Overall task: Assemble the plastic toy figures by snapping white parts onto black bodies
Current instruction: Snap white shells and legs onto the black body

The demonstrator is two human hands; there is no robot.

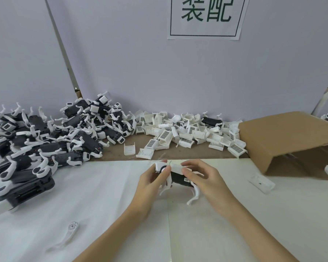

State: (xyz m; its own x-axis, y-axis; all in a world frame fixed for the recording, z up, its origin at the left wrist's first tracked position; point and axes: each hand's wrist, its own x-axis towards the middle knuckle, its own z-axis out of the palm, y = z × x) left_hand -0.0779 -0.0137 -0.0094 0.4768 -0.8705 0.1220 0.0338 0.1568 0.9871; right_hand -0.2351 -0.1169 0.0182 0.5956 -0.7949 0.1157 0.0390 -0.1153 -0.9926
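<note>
Loose white leg piece (69, 235) nearest us; both our hands on one figure.

Our left hand (152, 181) and right hand (201, 179) each grip the toy figure (180, 178) just above the surface (102, 205): black body, white head and curved white legs, with a white part (177, 166) on top under the right fingertips.

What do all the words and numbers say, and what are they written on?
"装配": big dark green characters on the white paper sign taped to the wall; their tops are cut off by the frame edge.
Small white label on the black toy body held in both hands: too small to read.
Dark gridded patches on the loose white parts: no readable text.
</note>
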